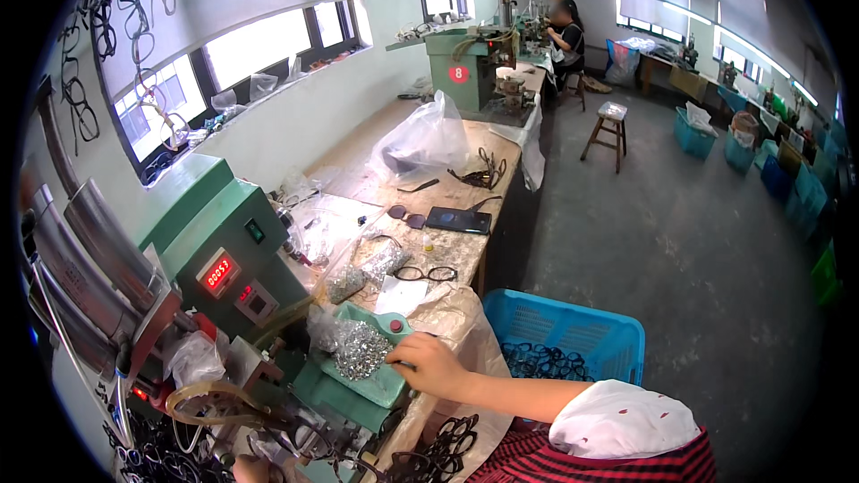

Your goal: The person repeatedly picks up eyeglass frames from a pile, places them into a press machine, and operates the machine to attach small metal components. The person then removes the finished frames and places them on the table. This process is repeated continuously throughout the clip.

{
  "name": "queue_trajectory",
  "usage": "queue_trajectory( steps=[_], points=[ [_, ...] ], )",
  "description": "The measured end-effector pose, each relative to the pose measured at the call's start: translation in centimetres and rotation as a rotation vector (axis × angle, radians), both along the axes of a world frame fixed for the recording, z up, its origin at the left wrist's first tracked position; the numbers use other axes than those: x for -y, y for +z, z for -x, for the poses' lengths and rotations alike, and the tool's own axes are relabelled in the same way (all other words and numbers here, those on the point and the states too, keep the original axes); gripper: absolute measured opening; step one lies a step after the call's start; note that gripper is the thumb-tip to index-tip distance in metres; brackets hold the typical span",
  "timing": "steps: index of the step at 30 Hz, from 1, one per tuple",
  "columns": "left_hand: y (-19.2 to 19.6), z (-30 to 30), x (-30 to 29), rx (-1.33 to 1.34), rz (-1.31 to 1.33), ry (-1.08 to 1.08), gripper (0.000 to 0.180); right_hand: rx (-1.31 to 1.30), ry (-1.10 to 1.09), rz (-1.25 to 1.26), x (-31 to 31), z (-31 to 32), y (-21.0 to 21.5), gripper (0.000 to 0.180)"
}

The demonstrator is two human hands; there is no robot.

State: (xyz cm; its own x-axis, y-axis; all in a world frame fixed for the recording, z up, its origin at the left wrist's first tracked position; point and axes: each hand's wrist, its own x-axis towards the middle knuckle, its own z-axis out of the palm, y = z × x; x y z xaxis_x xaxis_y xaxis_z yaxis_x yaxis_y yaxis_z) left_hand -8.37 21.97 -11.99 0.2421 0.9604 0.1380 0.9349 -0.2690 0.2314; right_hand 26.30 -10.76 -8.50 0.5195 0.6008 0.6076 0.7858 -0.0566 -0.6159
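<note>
Head view, right hand [428, 363] at green tray [380, 382] of metal bits [360, 349]

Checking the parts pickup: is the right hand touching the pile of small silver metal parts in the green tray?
Touching. In the head view the right hand reaches over the green tray, its fingertips meeting the edge of the pile of small silver parts with no gap.

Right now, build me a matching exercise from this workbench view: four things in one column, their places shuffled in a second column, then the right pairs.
Things:
1. right hand
2. blue basket
3. black glasses frame
4. wooden stool

Places:
A. on the grey floor, far down the room
B. flat on the bench, beyond the small bags of metal parts
C. at the pile of small metal parts in the green tray
D. on the floor beside the bench, with dark frames inside

Pairs: 1-C, 2-D, 3-B, 4-A
</note>
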Motion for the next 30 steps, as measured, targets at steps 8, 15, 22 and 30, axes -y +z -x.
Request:
queue_trajectory(
  steps=[8, 15, 22, 30],
  points=[
    [7.2, 3.1, 9.7, 1.030, 0.320, -0.077, 0.021, -0.224, 0.314, -0.043, -0.4, 2.7, 5.6, 0.015],
    [6.2, 1.5, 12.9, 1.589, 0.770, -0.128, 0.013, -0.630, 0.493, -0.160, -9.8, 7.2, 8.7, 0.037],
    [6.6, 1.5, 16.1, 1.679, 0.578, -0.053, 0.027, -0.835, 0.547, -0.209, -9.3, 10.0, 8.7, 0.043],
    [20.8, -6.9, 18.2, 0.981, -0.471, -0.528, 0.023, -1.184, 0.694, -0.271, -8.8, 11.2, 9.3, 0.048]
  ],
)
